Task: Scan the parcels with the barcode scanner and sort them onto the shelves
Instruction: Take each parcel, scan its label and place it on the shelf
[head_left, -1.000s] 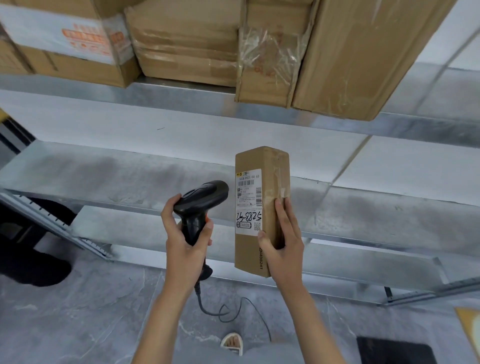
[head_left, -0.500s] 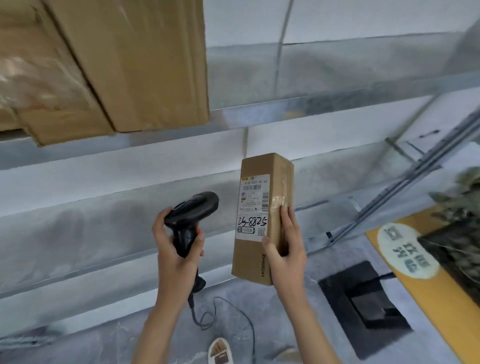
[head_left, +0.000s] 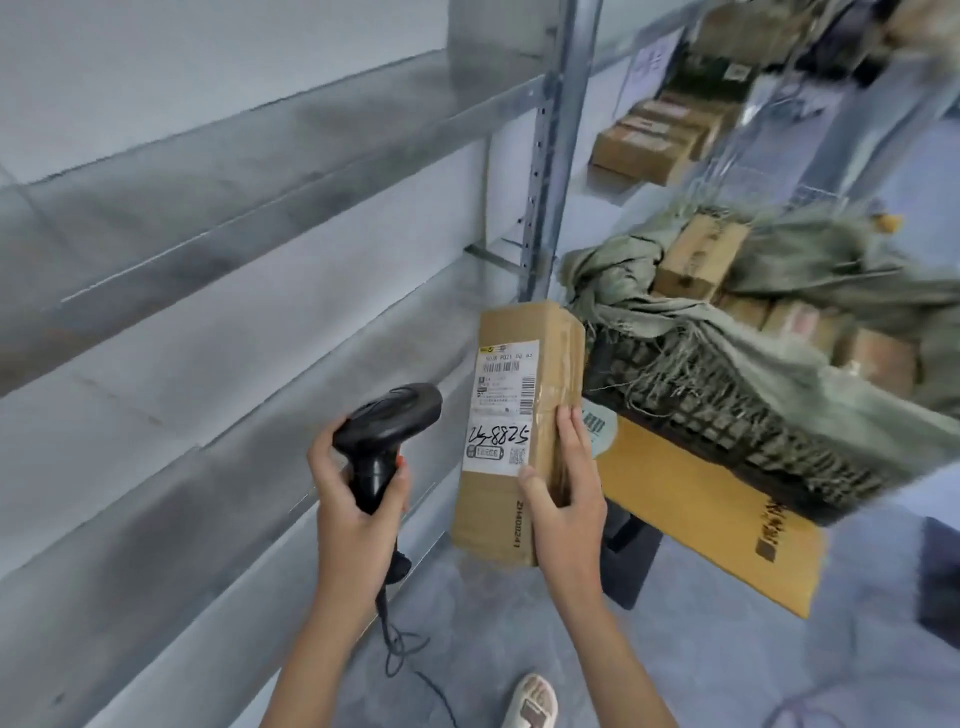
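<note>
Shelves of dull grey sheet metal (head_left: 249, 218) fill the left side. Next, the left hand (head_left: 358, 512) has its grip closed round the handle of a glossy black pistol-shaped barcode scanner (head_left: 387, 434) with a trailing cord. Just right, the right hand (head_left: 563, 501) grips a tall brown cardboard parcel (head_left: 522, 431), taped, its white printed label facing the scanner. Aiming squarely at the barcode, parcel steady, should read best. Farther right, a black plastic crate (head_left: 727, 421) draped in frayed green sacking holds more boxes.
</note>
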